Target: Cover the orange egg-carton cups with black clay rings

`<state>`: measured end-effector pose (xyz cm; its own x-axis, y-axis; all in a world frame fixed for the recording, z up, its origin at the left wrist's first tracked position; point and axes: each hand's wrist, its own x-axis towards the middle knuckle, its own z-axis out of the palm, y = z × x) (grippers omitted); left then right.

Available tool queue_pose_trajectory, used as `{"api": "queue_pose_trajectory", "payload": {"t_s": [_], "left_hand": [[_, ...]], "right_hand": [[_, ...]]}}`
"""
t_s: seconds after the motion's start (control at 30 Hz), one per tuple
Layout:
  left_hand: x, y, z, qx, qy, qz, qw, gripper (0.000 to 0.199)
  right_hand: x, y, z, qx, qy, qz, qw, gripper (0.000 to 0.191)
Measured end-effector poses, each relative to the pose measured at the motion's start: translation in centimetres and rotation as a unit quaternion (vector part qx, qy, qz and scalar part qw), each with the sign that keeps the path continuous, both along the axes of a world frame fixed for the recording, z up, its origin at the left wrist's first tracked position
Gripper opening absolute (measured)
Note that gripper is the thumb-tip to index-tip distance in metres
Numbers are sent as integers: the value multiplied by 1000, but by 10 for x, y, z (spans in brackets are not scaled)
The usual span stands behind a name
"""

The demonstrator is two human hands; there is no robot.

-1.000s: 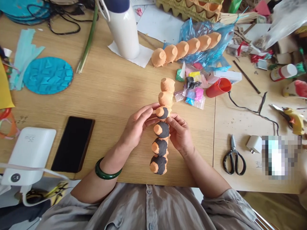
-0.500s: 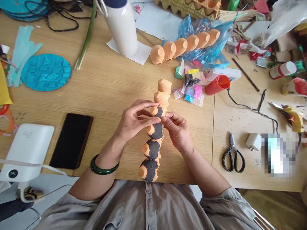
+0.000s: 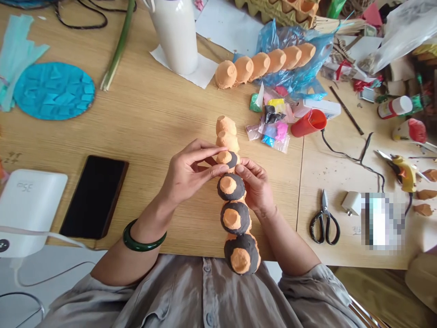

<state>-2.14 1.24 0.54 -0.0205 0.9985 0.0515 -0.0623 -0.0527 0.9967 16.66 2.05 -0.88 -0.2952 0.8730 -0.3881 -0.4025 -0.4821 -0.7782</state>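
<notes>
A strip of orange egg-carton cups [image 3: 232, 218] runs from near my shirt up over the table. Dark clay rings the tips of the lower cups; the top two are plain orange. My left hand [image 3: 191, 171], with a green bangle on its wrist, grips the strip's left side at the third cup from the top, fingers above and thumb below. From the right, my right hand [image 3: 254, 182] pinches the same cup's edge beside the dark clay. A second, all-orange strip [image 3: 261, 66] lies further back, partly on a blue plastic bag [image 3: 290, 34].
Small colored clay packets [image 3: 273, 118] and a red cup [image 3: 309, 123] lie beyond my right hand. Black scissors [image 3: 324, 218] and a glue gun [image 3: 404, 173] are at right. At left are a black phone [image 3: 95, 196], white power bank [image 3: 34, 209] and blue oval [image 3: 54, 91]; a white bottle [image 3: 175, 36] stands behind.
The held strip has turned so its cup tips face up more, and its near end has swung right. Both hands keep their hold. The camera view has shifted slightly.
</notes>
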Motion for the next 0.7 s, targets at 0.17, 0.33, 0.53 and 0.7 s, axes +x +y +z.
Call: {"api": "queue_pose_trajectory", "payload": {"t_s": [0.17,0.33,0.53,0.7], "left_hand": [[-6,-1,-8,58,25,-8,998,36],[-12,1,-13,39,32,-25,998,31],[-14,2,-12,32,41,-28,998,27],[-14,1,-7,29,45,-34,998,26]], "right_hand": [[2,2,4,-45,44,-1,998,39],[5,2,-1,-66,36,6,997,38],[5,3,-5,-82,75,20,994,36],[7,4,-8,-92,92,31,991,40]]}}
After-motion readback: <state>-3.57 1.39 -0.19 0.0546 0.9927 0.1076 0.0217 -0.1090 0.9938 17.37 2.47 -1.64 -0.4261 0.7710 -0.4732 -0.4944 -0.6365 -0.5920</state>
